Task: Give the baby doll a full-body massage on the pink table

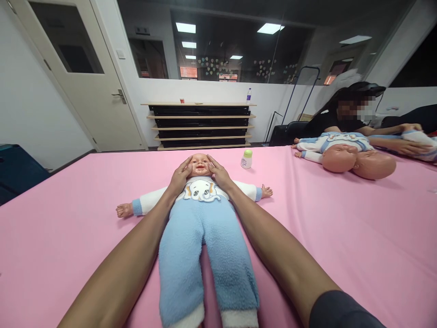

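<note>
A baby doll (pixel 201 214) lies on its back on the pink-covered table, its feet toward me and its arms spread wide. It wears fleecy blue trousers and a white top with an elephant face. My left hand (pixel 180 175) rests flat against the left side of the doll's head (pixel 200 167), fingers stretched along the temple. Against the opposite side lies my right hand (pixel 219 173), its fingers also straight, tips near the forehead. Neither hand grips around the head. A small white bottle with a green cap (pixel 246 159) stands right of the head.
At the right, two more dolls (pixel 341 157) lie head to head on the pink cover (pixel 341 228). A person in black (pixel 341 109) leans there, hands on a doll's leg. Behind the table are a low shelf rack (pixel 201 117) and a door (pixel 78 82).
</note>
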### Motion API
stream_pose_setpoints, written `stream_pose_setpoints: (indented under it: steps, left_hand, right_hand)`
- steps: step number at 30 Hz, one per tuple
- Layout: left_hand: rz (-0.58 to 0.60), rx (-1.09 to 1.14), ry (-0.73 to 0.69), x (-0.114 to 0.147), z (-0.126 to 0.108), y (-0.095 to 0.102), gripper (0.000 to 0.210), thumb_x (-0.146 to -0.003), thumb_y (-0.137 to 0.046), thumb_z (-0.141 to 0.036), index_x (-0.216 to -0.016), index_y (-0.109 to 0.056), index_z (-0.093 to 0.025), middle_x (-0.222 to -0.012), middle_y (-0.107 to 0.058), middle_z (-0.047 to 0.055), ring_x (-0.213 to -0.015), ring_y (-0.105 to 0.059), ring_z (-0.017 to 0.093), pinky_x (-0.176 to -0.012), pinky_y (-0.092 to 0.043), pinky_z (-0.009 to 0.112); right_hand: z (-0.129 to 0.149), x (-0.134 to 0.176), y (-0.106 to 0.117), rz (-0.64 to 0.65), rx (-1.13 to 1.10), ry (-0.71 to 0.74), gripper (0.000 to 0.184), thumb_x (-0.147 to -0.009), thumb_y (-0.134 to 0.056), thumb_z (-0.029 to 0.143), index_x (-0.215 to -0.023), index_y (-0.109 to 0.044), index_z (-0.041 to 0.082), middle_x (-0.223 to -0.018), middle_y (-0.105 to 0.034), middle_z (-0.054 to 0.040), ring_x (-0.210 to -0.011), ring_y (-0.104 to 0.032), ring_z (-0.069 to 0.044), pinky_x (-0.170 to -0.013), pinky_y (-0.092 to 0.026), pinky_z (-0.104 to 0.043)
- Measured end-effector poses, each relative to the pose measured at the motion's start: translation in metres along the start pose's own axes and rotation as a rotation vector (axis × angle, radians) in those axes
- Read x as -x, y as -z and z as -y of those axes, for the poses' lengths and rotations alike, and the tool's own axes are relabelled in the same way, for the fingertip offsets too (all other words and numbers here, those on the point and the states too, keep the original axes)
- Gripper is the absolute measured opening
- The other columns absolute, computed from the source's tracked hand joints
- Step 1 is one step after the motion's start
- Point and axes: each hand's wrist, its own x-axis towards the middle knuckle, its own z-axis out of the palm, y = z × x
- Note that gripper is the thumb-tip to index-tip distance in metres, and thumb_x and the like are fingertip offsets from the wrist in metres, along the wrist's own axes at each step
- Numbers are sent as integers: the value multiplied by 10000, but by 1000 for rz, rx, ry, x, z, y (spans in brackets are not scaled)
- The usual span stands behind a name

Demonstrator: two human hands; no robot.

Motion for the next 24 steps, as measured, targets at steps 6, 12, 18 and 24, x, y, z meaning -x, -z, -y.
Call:
stream_pose_setpoints:
  steps: [6, 12, 18, 24]
  left_hand:
    - [-32, -1, 8, 1, -2, -2, 616, -877, -538, -521, -1415, -452, -234, -1488, -417, 61, -1370, -380, 282, -1119, -332, 446]
    - [-1, -72, -1, 8, -16, -3, 844, -700, -773, -390, -1445, -410, -236, -1490, -411, 83, -1347, -400, 324, -1126, -323, 448]
    - [-9, -2, 20, 4, -12, -3, 741, -782, -688, -451, -1431, -437, -199, -1451, -464, 83, -1333, -417, 328, -1120, -331, 456]
    - [-20, -3, -6, 4, -9, -4, 635, -859, -573, -507, -1417, -448, -230, -1493, -409, 67, -1371, -377, 283, -1128, -320, 442]
  right_hand:
    - [7, 5, -3, -28, 51, 35, 621, -860, -523, 587, -1405, -455, 298, -1494, -402, 25, -1392, -346, -193, -1154, -288, -393]
    - [22, 16, -5, 16, 156, 34, 930, -645, -808, 466, -1455, -385, 291, -1484, -414, 1, -1409, -310, -270, -1173, -255, -416]
    - [11, 6, -2, -3, 1, -29, 718, -801, -641, 528, -1438, -406, 292, -1438, -480, -8, -1296, -476, -243, -1097, -379, -436]
    - [10, 7, -5, -19, -33, -34, 706, -821, -599, 566, -1437, -409, 279, -1445, -471, -14, -1290, -483, -239, -1081, -403, -421]
